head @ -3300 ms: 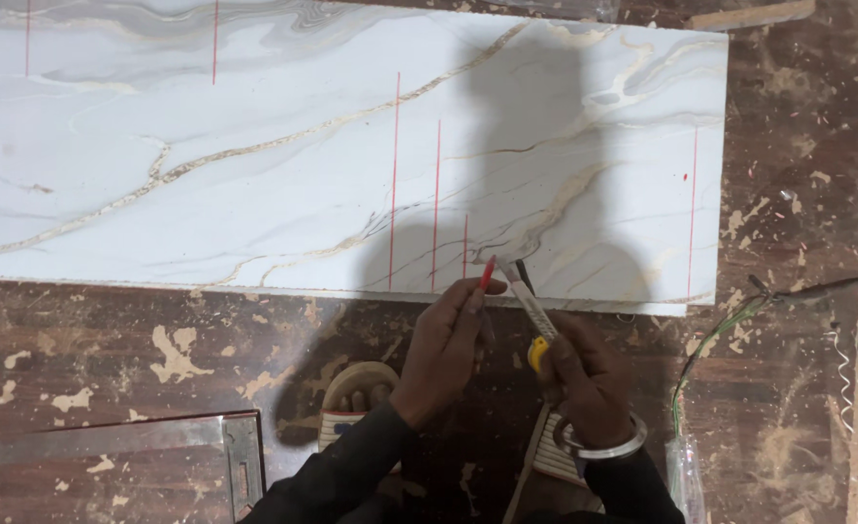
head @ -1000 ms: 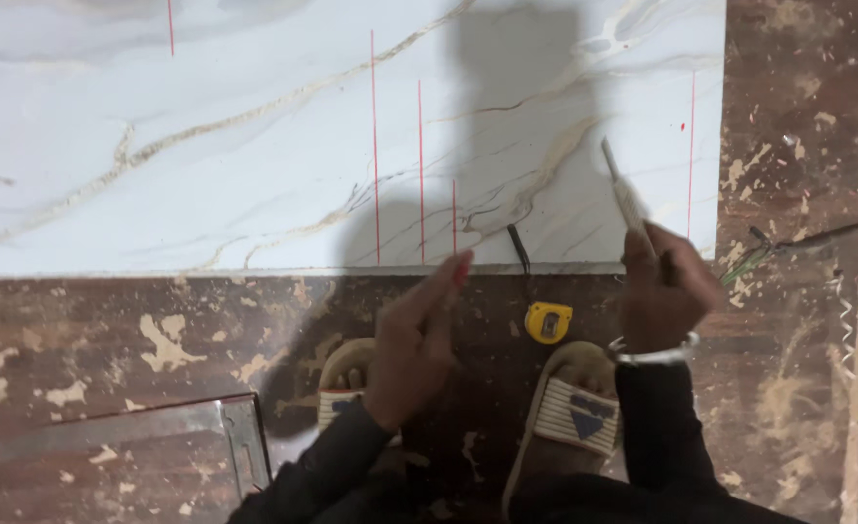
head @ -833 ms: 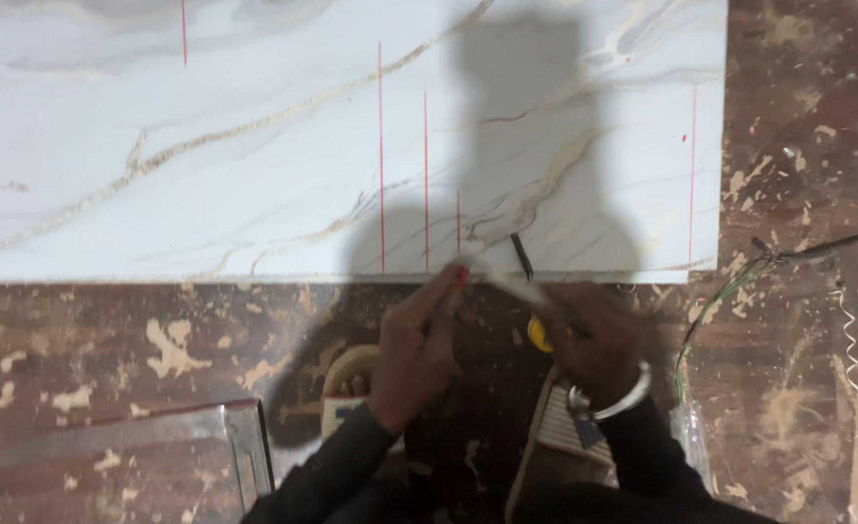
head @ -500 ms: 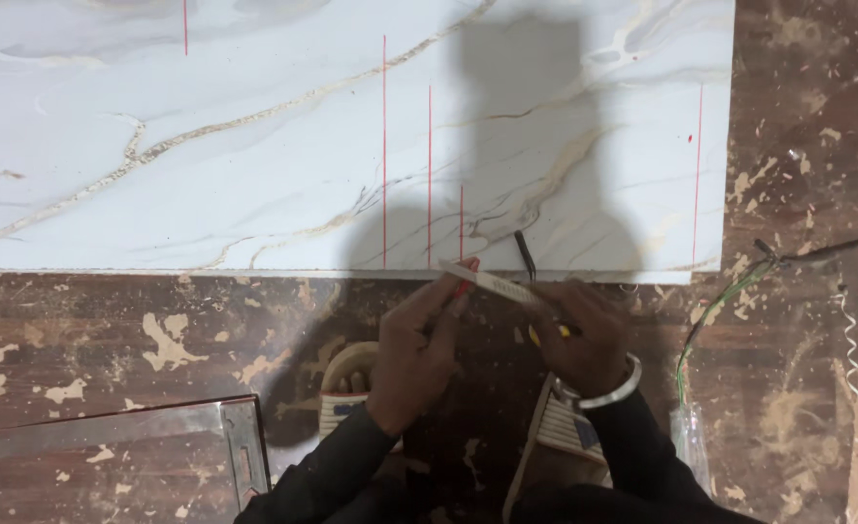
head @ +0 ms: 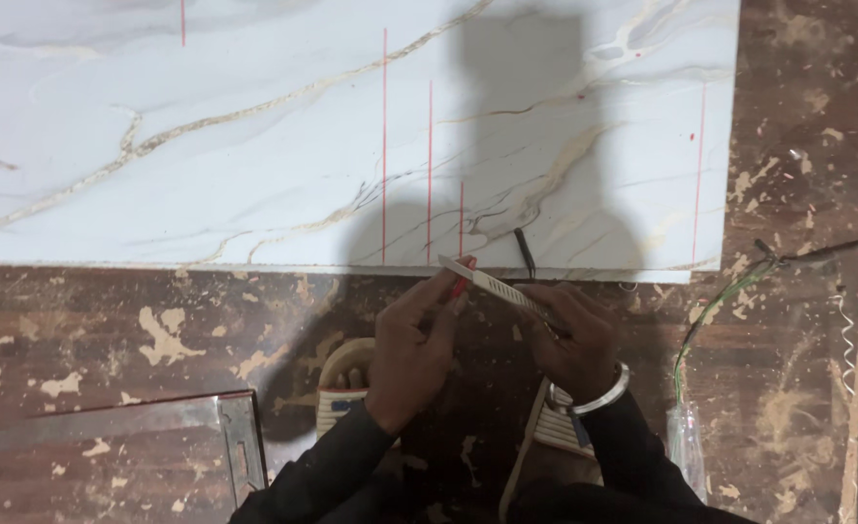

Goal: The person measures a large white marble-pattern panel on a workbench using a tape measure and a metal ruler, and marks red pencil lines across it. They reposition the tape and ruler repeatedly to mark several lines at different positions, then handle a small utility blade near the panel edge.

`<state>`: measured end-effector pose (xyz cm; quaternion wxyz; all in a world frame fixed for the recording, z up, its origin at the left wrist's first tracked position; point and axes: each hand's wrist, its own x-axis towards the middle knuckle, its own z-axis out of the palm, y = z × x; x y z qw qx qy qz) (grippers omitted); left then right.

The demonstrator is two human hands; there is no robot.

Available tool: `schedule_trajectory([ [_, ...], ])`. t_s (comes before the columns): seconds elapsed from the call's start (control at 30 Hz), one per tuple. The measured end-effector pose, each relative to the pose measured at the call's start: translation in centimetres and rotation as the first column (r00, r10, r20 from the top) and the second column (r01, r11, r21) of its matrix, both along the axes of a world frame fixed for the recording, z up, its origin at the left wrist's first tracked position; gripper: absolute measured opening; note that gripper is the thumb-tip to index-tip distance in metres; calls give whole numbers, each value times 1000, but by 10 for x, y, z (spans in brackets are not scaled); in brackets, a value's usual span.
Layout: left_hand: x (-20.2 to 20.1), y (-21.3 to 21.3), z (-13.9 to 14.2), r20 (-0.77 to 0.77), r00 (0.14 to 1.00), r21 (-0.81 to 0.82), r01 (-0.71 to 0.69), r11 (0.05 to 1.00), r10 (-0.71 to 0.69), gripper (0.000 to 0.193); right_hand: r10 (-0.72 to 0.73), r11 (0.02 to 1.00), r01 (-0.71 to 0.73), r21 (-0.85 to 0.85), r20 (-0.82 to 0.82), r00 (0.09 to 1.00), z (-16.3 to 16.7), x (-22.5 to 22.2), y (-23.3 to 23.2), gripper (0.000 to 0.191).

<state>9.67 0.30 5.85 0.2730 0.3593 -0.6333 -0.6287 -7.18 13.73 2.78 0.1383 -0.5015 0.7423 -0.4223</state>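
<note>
We had a metal square [head: 157, 427] lying at the far left of the stained floor [head: 109, 330]. Our left hand [head: 411, 344] pinched a red marker [head: 462, 277], fingers closed narrowly around it, at the near end of a pale slim ruler [head: 492, 284]. Our right hand [head: 574, 335] gripped the ruler's other end (a metal bangle on that wrist). Both hovered just off the marble-patterned sheet [head: 254, 126], near its red lines. Steadying the ruler flat, we judged, mattered most.

Metal framing square [head: 157, 427] on the scuffed brown floor [head: 109, 330] — green wire [head: 715, 311], sandals [head: 346, 388] nearby
</note>
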Motion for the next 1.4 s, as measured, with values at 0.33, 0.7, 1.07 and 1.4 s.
schedule_trajectory([
  [0.33,3,-4,11,128,992,-35,-7,999,11,41,-487,872,486,50,173,856,18,-24,-18,15],
  [0.7,-1,-4,13,137,990,-33,-26,999,30,40,-81,996,81,40,-9,997,6,7,-11,18],
  [1.07,2,-5,20,83,993,-79,-81,994,88,40,-163,987,159,-41,-138,977,2,-7,0,20],
  [1.4,-2,-5,11,-13,991,-150,-131,980,130,28,-8,999,8,-36,12,1000,4,7,-16,20],
])
